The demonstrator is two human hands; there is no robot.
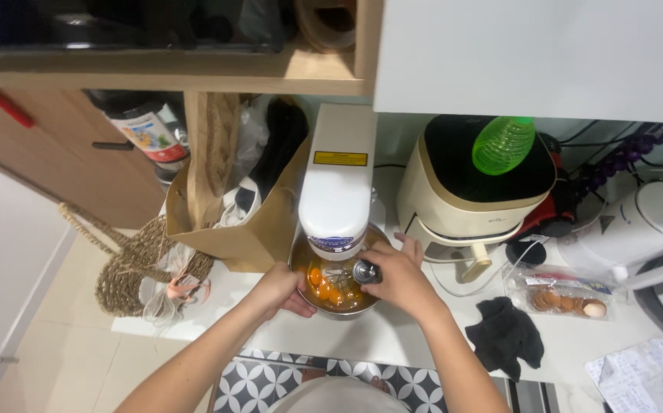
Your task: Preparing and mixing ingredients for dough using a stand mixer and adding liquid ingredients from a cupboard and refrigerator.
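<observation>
The mixer (337, 176) has a smooth, glossy white plastic shell; its bowl (306, 294) is shiny metal, and the whisk hub (366, 271) is polished metal. The paper bag (266, 222) is matt brown. The basket (129, 268) is rough woven fibre. The bottle (503, 143) is clear green ribbed plastic. The cloth (506, 336) is matt black fabric. The shelf (194, 73) is pale wood.

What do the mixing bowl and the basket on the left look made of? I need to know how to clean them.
The mixing bowl looks like polished metal, judging by its shiny, reflective rim. The basket looks like woven natural fibre, perhaps seagrass or straw: coarse tan braided strands, matte.
</observation>
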